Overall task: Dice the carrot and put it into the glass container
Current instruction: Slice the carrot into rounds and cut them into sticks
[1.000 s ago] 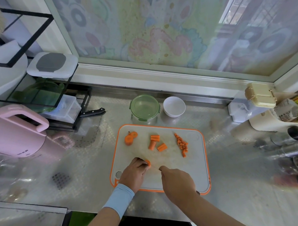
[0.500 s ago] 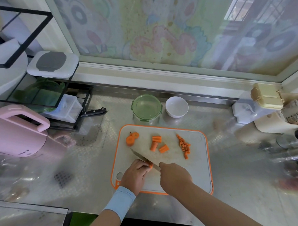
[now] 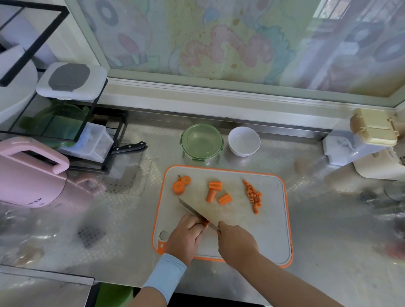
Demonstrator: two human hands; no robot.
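Kitchen counter, listed nearest first.

1. Left hand [image 3: 186, 236], pale blue sleeve [image 3: 165, 276] at the wrist. Its fingers are curled down over a carrot piece [image 3: 206, 223] at the near left of the board; only an orange sliver shows at the fingertips.
2. Right hand [image 3: 237, 244], closed round the handle of a knife [image 3: 195, 213]. The handle is hidden in the grip. The blade runs up and to the left, lying against the left fingertips and the carrot piece, with its tip on the board.
3. Cutting board [image 3: 267, 236], grey with an orange rim, flat on the counter.
4. On the far half of the board, left to right: carrot rounds [image 3: 181, 185], two overlapping; carrot chunks [image 3: 215, 192], three close together; diced carrot [image 3: 253, 195], a loose line of small cubes.
5. Steel counter [image 3: 331, 238], patterned and reflective.
6. Glass container [image 3: 202, 142], green-rimmed with clips, just beyond the board's far edge; no carrot visible in it.
7. White bowl [image 3: 244, 141], just right of the container.
8. Pink appliance [image 3: 24, 174], far left, with a handle.
9. Black wire rack [image 3: 101, 131], left rear; a black-handled knife [image 3: 128, 147] lies at its foot.
10. Window [image 3: 224, 39] behind, covered in pastel patterned film.
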